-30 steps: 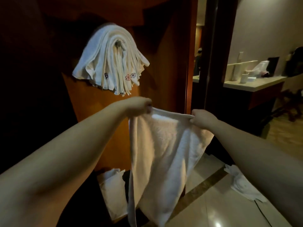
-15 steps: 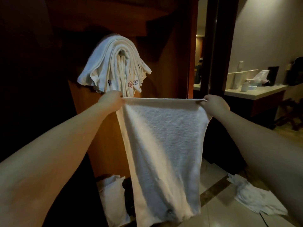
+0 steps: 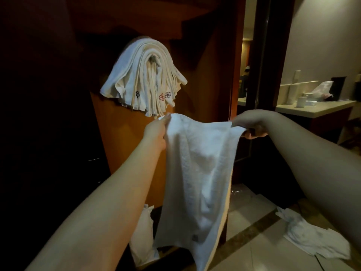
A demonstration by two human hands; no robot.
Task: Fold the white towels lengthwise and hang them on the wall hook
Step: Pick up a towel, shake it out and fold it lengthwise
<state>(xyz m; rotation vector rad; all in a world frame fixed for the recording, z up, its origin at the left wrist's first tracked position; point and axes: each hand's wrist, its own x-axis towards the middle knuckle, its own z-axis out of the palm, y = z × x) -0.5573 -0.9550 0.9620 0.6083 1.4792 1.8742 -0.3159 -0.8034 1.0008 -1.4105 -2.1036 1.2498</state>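
Observation:
A white towel (image 3: 197, 173) hangs in front of me, held by its top edge. My left hand (image 3: 157, 131) pinches the top left corner and my right hand (image 3: 249, 124) grips the top right corner. The top edge sags between them and the cloth bows into a loose trough. Above and to the left, several folded white towels (image 3: 144, 75) drape over the wall hook (image 3: 152, 59) on the wooden panel, some with small embroidered flowers.
A crumpled white towel (image 3: 312, 239) lies on the tiled floor at the right. Another white cloth (image 3: 142, 237) sits low behind the hanging towel. A counter (image 3: 316, 109) with cups and a bag stands beyond the dark door frame (image 3: 263, 55).
The towel was stretched flat and taut half a second ago; now my hands have come closer together and dropped, so the top edge sags and the cloth folds inward.

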